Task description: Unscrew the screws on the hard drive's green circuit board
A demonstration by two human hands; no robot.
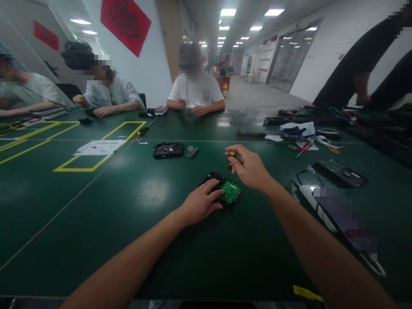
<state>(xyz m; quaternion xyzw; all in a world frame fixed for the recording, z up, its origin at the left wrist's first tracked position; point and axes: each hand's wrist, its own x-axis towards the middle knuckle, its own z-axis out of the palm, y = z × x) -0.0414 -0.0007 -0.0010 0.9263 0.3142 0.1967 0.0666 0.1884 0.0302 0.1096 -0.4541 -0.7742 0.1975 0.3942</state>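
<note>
Head camera: a hard drive [226, 205] lies on the green table [128, 240] just ahead of the wearer, set at a slant, with its green board [231, 192] facing up at the right end. The left hand [201, 202] rests over its near left part, palm down, fingers spread and reaching forward and to the right across the casing, the index fingertip at the board's edge and the thumb lower, by the near side. The left forearm rises from the lower left on a long diagonal, its wrist nearly straight. The right hand [247, 167] is raised beyond the drive's right end, turned inward to the left, its fingers curled and thumb drawn in around a tool [232, 153] with a yellow-and-black handle, held roughly upright; whether the tip meets anything cannot be told. The right forearm climbs leftward from the lower right corner, bending at the wrist. Farther out, a second drive [168, 150] and a small circuit board [192, 152] lie near each other beyond the left hand, with paper [99, 147] well to their left. To the right lies a third drive [341, 173]. Across the table sits a person in a white shirt [212, 88].
</note>
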